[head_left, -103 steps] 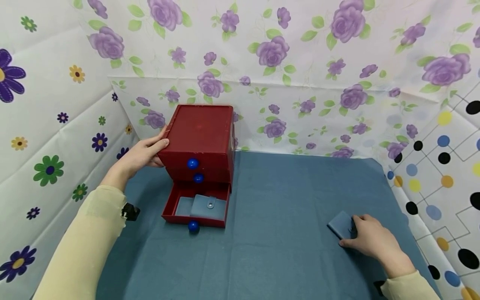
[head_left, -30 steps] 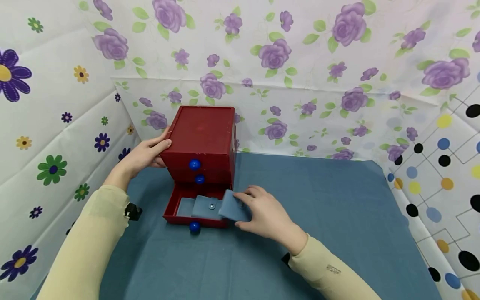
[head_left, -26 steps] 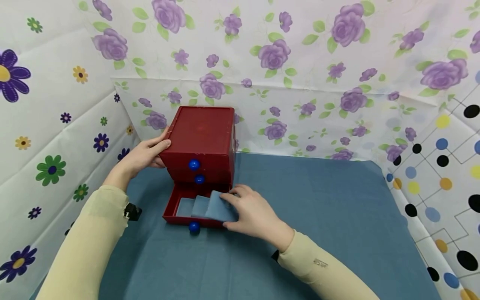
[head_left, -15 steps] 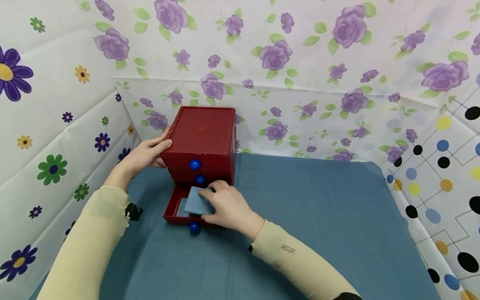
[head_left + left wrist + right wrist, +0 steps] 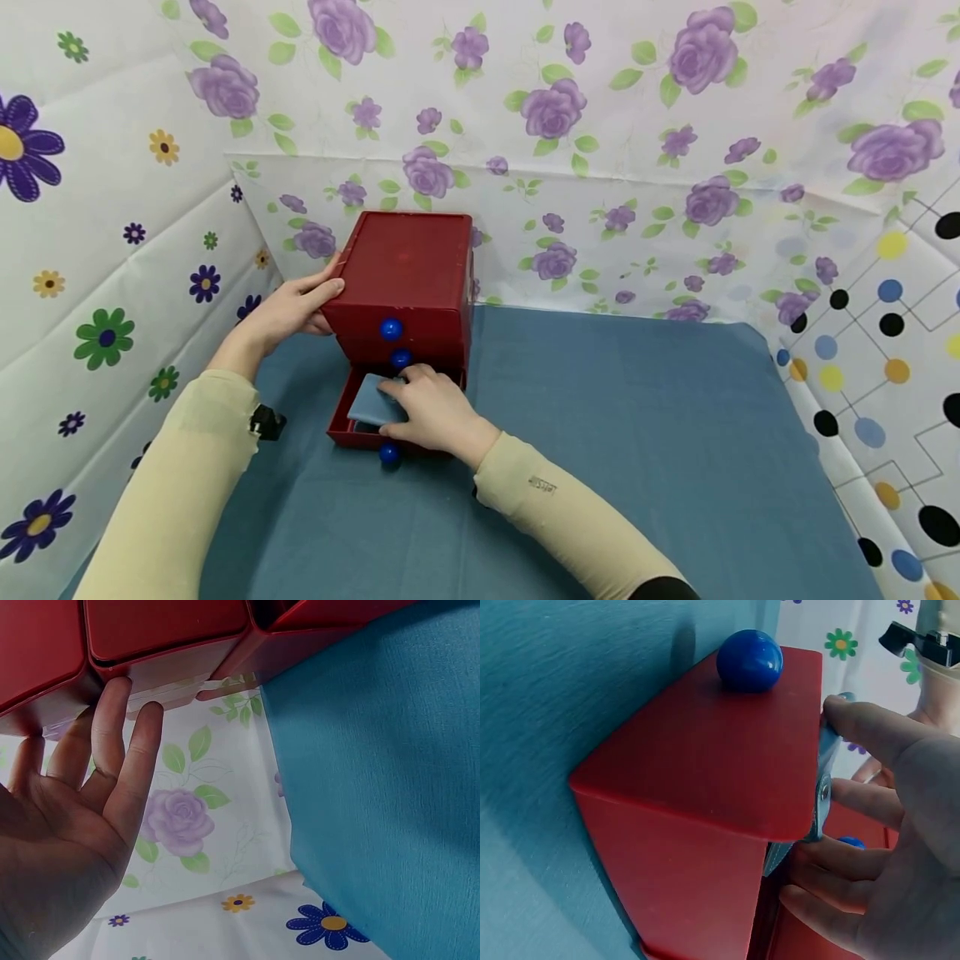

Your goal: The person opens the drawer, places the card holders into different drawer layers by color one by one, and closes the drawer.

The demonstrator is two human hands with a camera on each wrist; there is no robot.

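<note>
My right hand [image 5: 438, 408] pinches a small light-blue snap wallet [image 5: 371, 402] over the pulled-out bottom drawer [image 5: 341, 429] of a red drawer box [image 5: 408, 267]. In the right wrist view, the wallet [image 5: 823, 787] with its metal snap shows between thumb and fingers, just past the drawer front [image 5: 705, 757]. The other wallets in the drawer are almost wholly hidden under the held one and the hand. My left hand [image 5: 288, 312] rests against the box's left side; in the left wrist view its fairly straight fingers [image 5: 112, 735] touch the red side.
Blue ball knobs [image 5: 391, 328] stick out from the drawer fronts; the upper two drawers are closed. A blue cloth [image 5: 600, 467] covers the table. Flowered sheets [image 5: 637, 125] hang behind and at the left, and a dotted sheet [image 5: 862, 375] at the right.
My right hand picked up the wallet from the right side of the table and carried it left, over the drawer and across the wallets there. My left hand stays on the box.
</note>
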